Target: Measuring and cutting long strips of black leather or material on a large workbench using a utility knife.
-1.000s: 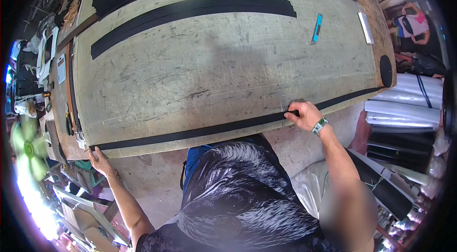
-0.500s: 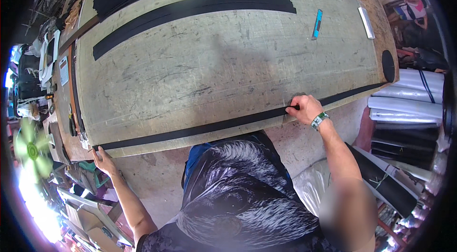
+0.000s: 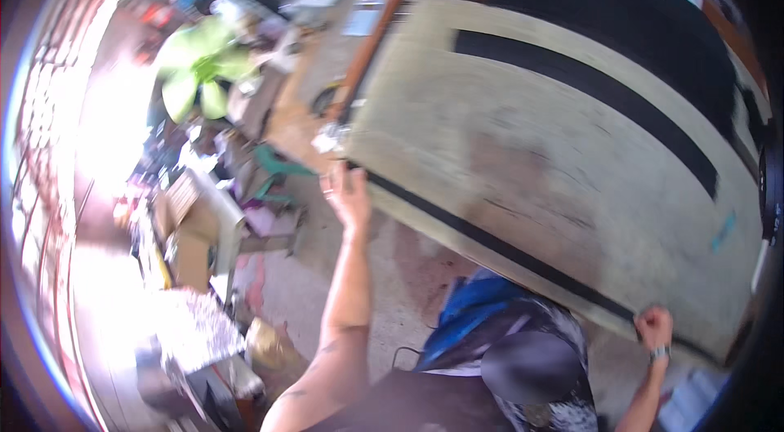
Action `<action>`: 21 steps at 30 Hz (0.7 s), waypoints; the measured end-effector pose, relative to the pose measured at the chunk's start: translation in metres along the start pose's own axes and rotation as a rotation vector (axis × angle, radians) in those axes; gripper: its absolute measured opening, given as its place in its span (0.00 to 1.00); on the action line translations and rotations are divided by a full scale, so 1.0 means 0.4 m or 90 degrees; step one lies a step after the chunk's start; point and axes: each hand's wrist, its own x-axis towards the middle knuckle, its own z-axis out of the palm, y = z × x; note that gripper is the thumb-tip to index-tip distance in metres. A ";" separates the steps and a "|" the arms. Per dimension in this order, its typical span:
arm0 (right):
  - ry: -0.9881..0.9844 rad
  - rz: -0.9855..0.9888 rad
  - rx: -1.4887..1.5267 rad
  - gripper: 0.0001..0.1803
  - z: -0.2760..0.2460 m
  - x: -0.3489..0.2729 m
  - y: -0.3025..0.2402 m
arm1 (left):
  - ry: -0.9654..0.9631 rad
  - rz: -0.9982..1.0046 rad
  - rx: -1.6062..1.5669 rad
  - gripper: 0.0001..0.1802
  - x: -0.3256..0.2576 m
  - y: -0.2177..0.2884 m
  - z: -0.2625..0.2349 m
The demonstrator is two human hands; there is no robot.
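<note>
A long, narrow black strip lies along the near edge of the large pale worktable. At the table's left corner, my left hand has its fingertips at the strip's end and appears to grip it, though motion blurs the fingers. Farther right along the same edge, my right hand is closed, with thumb and fingers pinched on the strip. A wider black band lies curved in view across the table beyond. Behind it spreads a large black sheet.
A blue cutter knife lies toward the table's right side. Left of the table, a green-bladed fan stands among clutter. Cardboard pieces are piled below it. A brown bar runs along the table's left end.
The view has swung left and blurred, bringing the fan and left-side clutter further in. Both hands remain at the strip, the left at its end and the right along it.
</note>
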 end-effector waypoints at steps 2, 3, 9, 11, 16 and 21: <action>-0.049 0.178 0.209 0.15 0.017 0.006 0.031 | 0.007 -0.106 -0.066 0.29 -0.027 0.010 -0.037; -0.045 0.124 0.151 0.15 0.007 0.007 -0.001 | -0.011 -0.161 -0.080 0.29 -0.026 0.046 -0.068; -0.025 0.099 0.134 0.14 0.008 0.039 0.086 | 0.021 -0.154 -0.076 0.28 -0.024 0.020 -0.063; -0.012 0.068 0.081 0.15 0.005 0.039 0.087 | 0.030 -0.150 -0.077 0.28 -0.012 0.017 -0.060; -0.114 -0.053 0.239 0.11 -0.025 0.031 -0.069 | 0.056 -0.115 -0.065 0.27 0.011 0.021 -0.094; -0.130 0.031 0.209 0.07 -0.044 0.025 -0.057 | 0.062 -0.108 -0.067 0.28 -0.012 0.023 -0.090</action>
